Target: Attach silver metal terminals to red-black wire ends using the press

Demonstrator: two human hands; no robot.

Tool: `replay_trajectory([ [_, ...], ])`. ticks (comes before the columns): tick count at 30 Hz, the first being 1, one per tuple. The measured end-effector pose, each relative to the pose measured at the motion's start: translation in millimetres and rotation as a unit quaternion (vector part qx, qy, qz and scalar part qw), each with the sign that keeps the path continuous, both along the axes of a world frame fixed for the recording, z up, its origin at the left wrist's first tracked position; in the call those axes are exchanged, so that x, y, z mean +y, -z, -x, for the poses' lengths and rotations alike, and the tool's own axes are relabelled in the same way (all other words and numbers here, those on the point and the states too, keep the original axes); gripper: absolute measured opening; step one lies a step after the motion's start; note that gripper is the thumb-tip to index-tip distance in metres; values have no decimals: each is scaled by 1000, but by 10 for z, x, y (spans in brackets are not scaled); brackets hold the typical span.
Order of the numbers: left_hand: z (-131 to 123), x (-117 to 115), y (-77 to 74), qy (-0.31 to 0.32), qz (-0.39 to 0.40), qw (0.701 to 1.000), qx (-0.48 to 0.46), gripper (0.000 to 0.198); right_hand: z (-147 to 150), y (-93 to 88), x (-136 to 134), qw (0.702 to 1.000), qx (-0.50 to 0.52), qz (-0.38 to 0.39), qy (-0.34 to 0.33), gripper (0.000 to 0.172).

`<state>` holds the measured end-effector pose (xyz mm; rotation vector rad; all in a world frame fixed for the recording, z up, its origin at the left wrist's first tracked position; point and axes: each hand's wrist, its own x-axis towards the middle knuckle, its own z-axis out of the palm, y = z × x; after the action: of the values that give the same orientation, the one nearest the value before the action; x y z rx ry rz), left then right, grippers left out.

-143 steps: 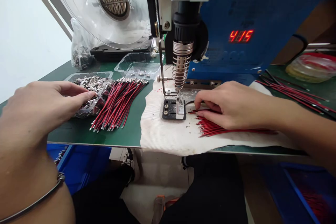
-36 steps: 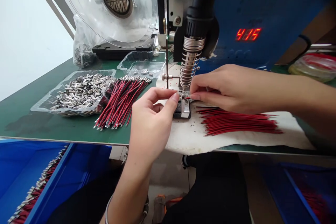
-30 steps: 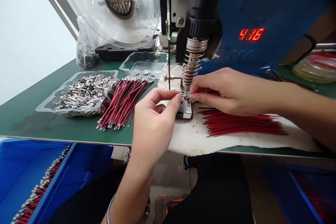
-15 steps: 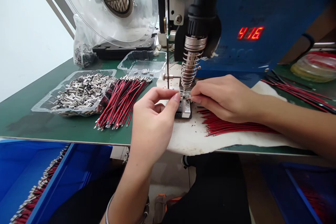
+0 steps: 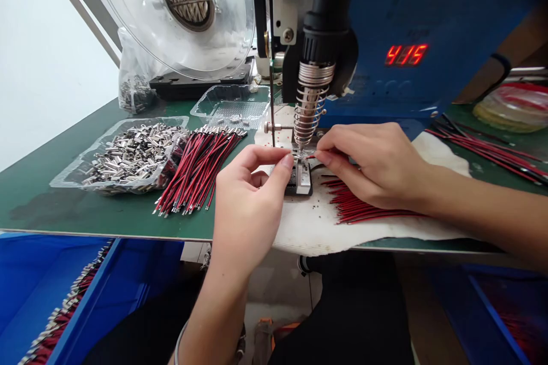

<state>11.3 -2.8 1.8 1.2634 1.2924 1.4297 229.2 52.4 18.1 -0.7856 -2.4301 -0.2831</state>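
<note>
My left hand [image 5: 252, 199] pinches thumb and forefinger together at the left side of a small metal fixture [image 5: 303, 178]; what sits between the fingertips is too small to make out. From the right, my right hand [image 5: 368, 162] closes its thumb and forefinger on a thin wire [image 5: 311, 157], whose red end points into the fixture. A dark strand shows just below it. Directly above the fixture, the spring-wrapped soldering iron [image 5: 311, 100] points down, its tip close to the fingers. Under my right hand, a bundle of red and black wires [image 5: 355, 205] lies on a white cloth [image 5: 308, 236].
At left are a clear tray of metal connectors [image 5: 128, 154] and a pile of wires with connectors [image 5: 199, 168]. Behind stands another clear tray [image 5: 231, 104]. The blue machine housing [image 5: 385, 97] carries a red display [image 5: 406, 55]. Blue bins [image 5: 98, 296] sit below the table edge.
My right hand has shifted slightly to the right, away from the fixture. The left hand keeps its pinch in nearly the same place. The last digit on the display differs.
</note>
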Motion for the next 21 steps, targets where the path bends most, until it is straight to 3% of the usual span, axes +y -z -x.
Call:
replay_trajectory([
  [21, -6, -4, 1, -2, 0, 1000, 4, 9, 45, 30, -72, 1000, -7, -26, 5, 29],
])
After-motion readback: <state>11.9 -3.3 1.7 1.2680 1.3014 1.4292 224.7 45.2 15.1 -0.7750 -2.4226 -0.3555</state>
